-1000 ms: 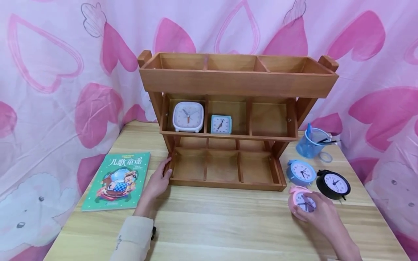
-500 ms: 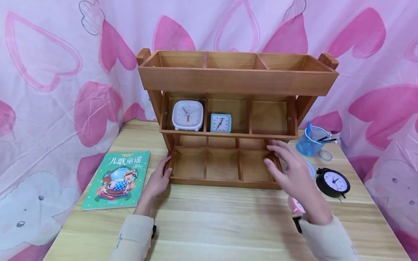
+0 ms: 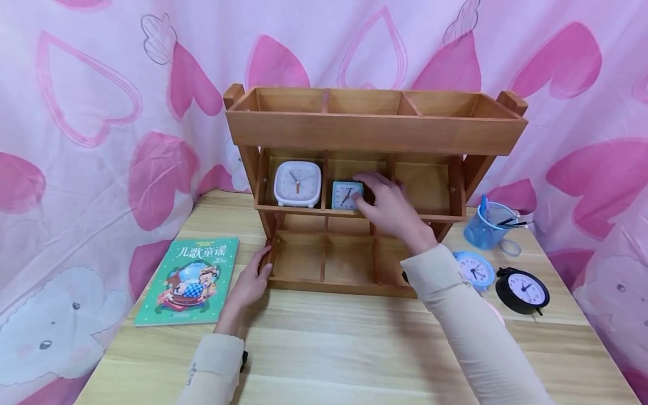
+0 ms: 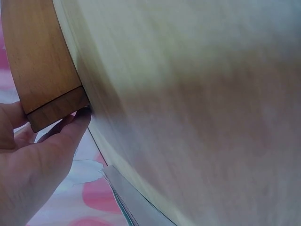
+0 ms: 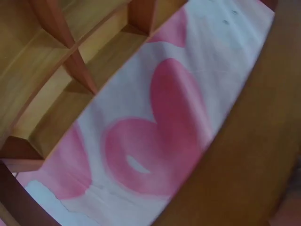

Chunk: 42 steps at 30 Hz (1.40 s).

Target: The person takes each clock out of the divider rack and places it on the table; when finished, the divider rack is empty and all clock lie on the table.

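Observation:
A brown wooden rack (image 3: 377, 134) with tilted, divided trays stands on the table. My left hand (image 3: 251, 284) grips its lower left side; in the left wrist view the hand (image 4: 40, 157) has thumb and fingers on either side of the wooden end (image 4: 59, 109). My right hand (image 3: 390, 205) reaches into the middle tray, thumb and forefinger spread at the right edge of a small teal square alarm clock (image 3: 344, 195). Whether they touch it is hard to tell. To its left sits a larger white alarm clock (image 3: 297, 183). The right wrist view shows rack compartments (image 5: 54, 92), not the clock.
At right are a blue alarm clock (image 3: 475, 271), a black alarm clock (image 3: 523, 290), and a pink clock (image 3: 495, 313) mostly hidden by the right sleeve. Behind them stands a blue pen cup (image 3: 487, 230). A green book (image 3: 188, 281) lies at left. A heart-patterned curtain (image 3: 324, 45) hangs behind.
My right hand has left the pink clock and moved up and left to the teal clock in the middle tray. My left hand stays on the rack. The view has shifted slightly.

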### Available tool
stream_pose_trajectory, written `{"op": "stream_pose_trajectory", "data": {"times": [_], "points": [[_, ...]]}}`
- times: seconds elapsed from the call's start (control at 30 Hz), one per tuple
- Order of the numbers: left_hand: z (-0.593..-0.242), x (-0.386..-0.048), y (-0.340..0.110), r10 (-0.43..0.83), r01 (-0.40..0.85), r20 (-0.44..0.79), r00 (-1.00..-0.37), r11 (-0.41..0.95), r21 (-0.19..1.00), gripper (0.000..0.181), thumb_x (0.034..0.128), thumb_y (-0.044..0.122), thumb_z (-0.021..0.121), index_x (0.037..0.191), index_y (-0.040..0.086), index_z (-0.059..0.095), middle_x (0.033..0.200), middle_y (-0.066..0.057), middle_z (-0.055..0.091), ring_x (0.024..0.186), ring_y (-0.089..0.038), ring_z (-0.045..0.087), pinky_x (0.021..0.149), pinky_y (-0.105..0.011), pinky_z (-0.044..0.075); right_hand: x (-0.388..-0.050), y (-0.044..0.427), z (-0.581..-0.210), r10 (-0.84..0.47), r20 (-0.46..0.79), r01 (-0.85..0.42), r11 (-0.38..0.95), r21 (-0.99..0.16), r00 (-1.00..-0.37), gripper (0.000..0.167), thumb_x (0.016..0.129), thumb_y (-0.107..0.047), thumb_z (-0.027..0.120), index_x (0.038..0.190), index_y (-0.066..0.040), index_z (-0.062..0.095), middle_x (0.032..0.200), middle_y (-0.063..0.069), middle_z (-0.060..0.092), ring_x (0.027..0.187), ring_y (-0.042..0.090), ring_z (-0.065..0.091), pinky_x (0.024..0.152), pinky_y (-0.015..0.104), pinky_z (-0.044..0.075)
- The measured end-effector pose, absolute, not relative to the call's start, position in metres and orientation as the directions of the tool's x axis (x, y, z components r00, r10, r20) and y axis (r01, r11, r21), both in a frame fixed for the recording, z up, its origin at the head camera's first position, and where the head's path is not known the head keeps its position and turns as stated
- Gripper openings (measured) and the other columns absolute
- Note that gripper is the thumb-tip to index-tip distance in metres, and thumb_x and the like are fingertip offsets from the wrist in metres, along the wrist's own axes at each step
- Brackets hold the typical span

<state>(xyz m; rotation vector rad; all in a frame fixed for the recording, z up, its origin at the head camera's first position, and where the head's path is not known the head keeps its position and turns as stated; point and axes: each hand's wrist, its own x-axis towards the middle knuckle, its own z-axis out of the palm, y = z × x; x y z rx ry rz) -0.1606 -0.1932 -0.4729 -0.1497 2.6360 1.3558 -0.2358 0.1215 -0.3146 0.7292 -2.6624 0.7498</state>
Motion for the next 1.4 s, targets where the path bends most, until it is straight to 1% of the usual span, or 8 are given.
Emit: {"op": "stream_pose_trajectory", "data": {"times": [0.1, 0.23, 0.6, 0.77, 0.93, 1.17, 1.33, 1.4], "points": [[-0.473, -0.160, -0.193, -0.011, -0.168, -0.199, -0.980, 0.579, 0.798, 0.052, 0.1076, 0.021, 0.039, 0.157, 0.022, 0.025, 0.162, -0.018, 0.022, 0.148, -0.041, 0.021, 0.117, -0.059, 0.020, -0.241, 0.118, -0.318, -0.383, 0.319, -0.484, 0.799, -0.357, -0.867, 0.045, 0.097, -0.036, 0.058, 0.136, -0.015, 0.058, 0.141, 0.009, 0.055, 0.126, 0.031, 0.052, 0.107, 0.067, 0.023], [-0.473, -0.160, -0.193, -0.011, -0.159, -0.188, -0.982, 0.579, 0.799, 0.051, 0.1078, 0.021, 0.039, 0.157, 0.022, 0.025, 0.162, -0.018, 0.022, 0.148, -0.040, 0.021, 0.118, -0.058, 0.020, -0.242, 0.117, -0.321, -0.373, 0.326, -0.476, 0.812, -0.338, -0.869, 0.044, 0.096, -0.036, 0.060, 0.135, -0.016, 0.059, 0.139, 0.011, 0.057, 0.128, 0.032, 0.051, 0.108, 0.067, 0.022], [-0.472, -0.160, -0.192, 0.002, -0.141, -0.173, -0.985, 0.577, 0.804, 0.051, 0.1078, 0.019, 0.038, 0.157, 0.021, 0.025, 0.162, -0.019, 0.022, 0.148, -0.040, 0.021, 0.118, -0.057, 0.019, -0.240, 0.123, -0.319, -0.366, 0.388, -0.527, 0.686, -0.502, -0.846, 0.034, 0.097, -0.025, 0.062, 0.130, -0.014, 0.062, 0.128, 0.011, 0.061, 0.114, 0.029, 0.055, 0.105, 0.063, 0.025], [-0.469, -0.160, -0.192, 0.002, -0.137, -0.170, -0.985, 0.581, 0.802, 0.051, 0.1078, 0.020, 0.039, 0.157, 0.021, 0.025, 0.162, -0.019, 0.023, 0.148, -0.041, 0.022, 0.118, -0.058, 0.020, -0.240, 0.125, -0.316, -0.365, 0.415, -0.550, 0.622, -0.557, -0.833, 0.030, 0.096, -0.018, 0.066, 0.125, -0.012, 0.064, 0.119, 0.011, 0.064, 0.104, 0.029, 0.059, 0.100, 0.054, 0.038], [-0.470, -0.160, -0.193, 0.001, -0.148, -0.184, -0.983, 0.586, 0.797, 0.051, 0.1079, 0.020, 0.038, 0.157, 0.022, 0.024, 0.162, -0.019, 0.022, 0.148, -0.041, 0.021, 0.118, -0.059, 0.020, -0.239, 0.126, -0.316, -0.321, 0.397, -0.510, 0.552, -0.659, -0.860, 0.026, 0.094, -0.015, 0.068, 0.120, -0.013, 0.068, 0.118, 0.008, 0.066, 0.103, 0.024, 0.060, 0.086, 0.042, 0.051], [-0.469, -0.161, -0.196, -0.006, -0.155, -0.185, -0.983, 0.576, 0.802, 0.051, 0.1080, 0.021, 0.038, 0.157, 0.022, 0.024, 0.163, -0.019, 0.021, 0.148, -0.041, 0.021, 0.118, -0.059, 0.019, -0.229, 0.135, -0.307, -0.240, 0.424, -0.487, 0.457, -0.744, -0.873, 0.027, 0.093, -0.019, 0.070, 0.120, -0.014, 0.070, 0.110, 0.008, 0.068, 0.096, 0.019, 0.062, 0.070, 0.027, 0.049], [-0.470, -0.161, -0.195, -0.002, -0.152, -0.184, -0.983, 0.572, 0.806, 0.051, 0.1079, 0.021, 0.038, 0.157, 0.022, 0.024, 0.163, -0.019, 0.021, 0.148, -0.041, 0.021, 0.118, -0.059, 0.019, -0.206, 0.159, -0.299, -0.204, 0.487, -0.526, 0.406, -0.748, -0.849, 0.028, 0.092, -0.016, 0.071, 0.120, -0.011, 0.070, 0.107, 0.008, 0.071, 0.092, 0.013, 0.064, 0.073, 0.019, 0.051], [-0.471, -0.161, -0.195, 0.004, -0.153, -0.189, -0.982, 0.573, 0.805, 0.052, 0.1079, 0.020, 0.038, 0.157, 0.021, 0.023, 0.163, -0.019, 0.021, 0.148, -0.042, 0.021, 0.117, -0.059, 0.019, -0.191, 0.176, -0.299, -0.180, 0.490, -0.518, 0.406, -0.753, -0.853, 0.030, 0.092, -0.013, 0.071, 0.122, -0.011, 0.069, 0.107, 0.003, 0.071, 0.091, 0.010, 0.065, 0.077, 0.015, 0.052]]}}
